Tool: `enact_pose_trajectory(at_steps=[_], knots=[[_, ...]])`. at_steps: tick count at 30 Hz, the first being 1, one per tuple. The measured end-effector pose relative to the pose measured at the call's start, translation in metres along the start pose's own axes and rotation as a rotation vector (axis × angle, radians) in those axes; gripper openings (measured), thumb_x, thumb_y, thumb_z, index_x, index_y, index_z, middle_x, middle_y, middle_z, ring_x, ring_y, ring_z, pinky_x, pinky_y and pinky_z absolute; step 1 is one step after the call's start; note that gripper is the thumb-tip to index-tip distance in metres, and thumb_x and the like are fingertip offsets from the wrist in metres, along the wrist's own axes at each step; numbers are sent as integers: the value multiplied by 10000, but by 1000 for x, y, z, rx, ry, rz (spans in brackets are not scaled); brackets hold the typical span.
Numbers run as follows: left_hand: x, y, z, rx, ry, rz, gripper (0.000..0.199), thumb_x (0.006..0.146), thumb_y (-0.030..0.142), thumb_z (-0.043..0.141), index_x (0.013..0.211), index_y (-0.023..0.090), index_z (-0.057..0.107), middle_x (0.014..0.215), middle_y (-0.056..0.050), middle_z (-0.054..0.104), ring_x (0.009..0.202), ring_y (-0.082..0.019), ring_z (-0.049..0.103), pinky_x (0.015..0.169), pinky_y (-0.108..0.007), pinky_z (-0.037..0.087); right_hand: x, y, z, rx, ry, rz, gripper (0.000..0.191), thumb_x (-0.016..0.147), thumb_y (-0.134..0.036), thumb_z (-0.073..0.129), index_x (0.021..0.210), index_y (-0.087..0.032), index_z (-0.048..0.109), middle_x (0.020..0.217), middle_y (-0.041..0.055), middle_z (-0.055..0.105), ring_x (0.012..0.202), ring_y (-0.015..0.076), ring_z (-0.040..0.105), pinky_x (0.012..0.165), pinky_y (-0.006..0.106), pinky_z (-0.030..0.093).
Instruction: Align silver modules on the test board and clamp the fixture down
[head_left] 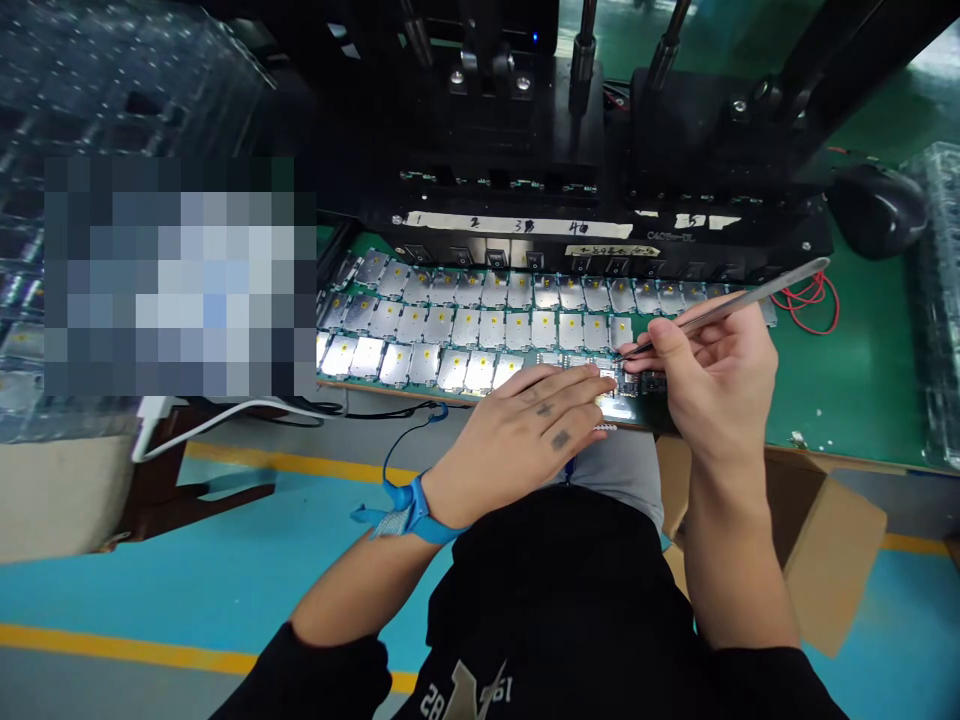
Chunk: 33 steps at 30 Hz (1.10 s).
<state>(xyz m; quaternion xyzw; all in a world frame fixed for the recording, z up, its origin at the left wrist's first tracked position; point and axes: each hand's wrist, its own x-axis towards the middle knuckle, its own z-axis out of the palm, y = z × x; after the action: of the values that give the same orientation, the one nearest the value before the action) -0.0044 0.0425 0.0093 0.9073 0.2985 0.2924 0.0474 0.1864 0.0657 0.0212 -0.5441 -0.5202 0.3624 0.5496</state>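
Metal tweezers (757, 295) slant from the pinching right hand (721, 375).

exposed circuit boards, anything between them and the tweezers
Nothing visible: the right hand holds the tweezers with their tip at the exposed circuit boards. The left hand lies over part of them, beside the tip.

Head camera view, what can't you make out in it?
All in the head view:
Circuit board beneath the left hand: partly hidden by it.
Tips of the tweezers in the right hand: too small to tell whether they touch anything.
Writing on the yellowish tape label: too small to read.
Whatever lies behind the pixelated block: masked.
Clear plastic tray: cut off by the right edge.
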Motion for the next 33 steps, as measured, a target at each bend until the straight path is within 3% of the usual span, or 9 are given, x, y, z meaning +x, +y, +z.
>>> enact_pose_trajectory(at_steps=[9, 18, 33], knots=[[0, 0, 0, -10, -6, -10, 84, 973, 229, 599, 1012, 164, 634, 1258, -77, 712, 1243, -210, 642, 1010, -389, 527, 1, 8, -1, 20, -11, -101, 195, 851, -286, 750, 871, -250, 559, 729, -41, 685, 620, 136, 724, 522, 219, 624], [1, 0, 0, -22, 7, 1, 86, 958, 216, 620, 1012, 150, 626, 1245, -91, 714, 1239, -219, 644, 1006, -394, 537, -2, -1, -2, 19, -31, -55, 203, 858, -278, 744, 879, -196, 560, 761, -27, 709, 701, 144, 746, 630, 241, 645], [1, 1, 0, -9, 2, -4, 82, 970, 223, 602, 1007, 158, 634, 1257, -81, 711, 1248, -218, 638, 1004, -394, 545, -3, 0, -4, 27, -48, -98, 172, 843, -221, 749, 872, -212, 579, 779, -34, 715, 696, 139, 739, 637, 254, 636]])
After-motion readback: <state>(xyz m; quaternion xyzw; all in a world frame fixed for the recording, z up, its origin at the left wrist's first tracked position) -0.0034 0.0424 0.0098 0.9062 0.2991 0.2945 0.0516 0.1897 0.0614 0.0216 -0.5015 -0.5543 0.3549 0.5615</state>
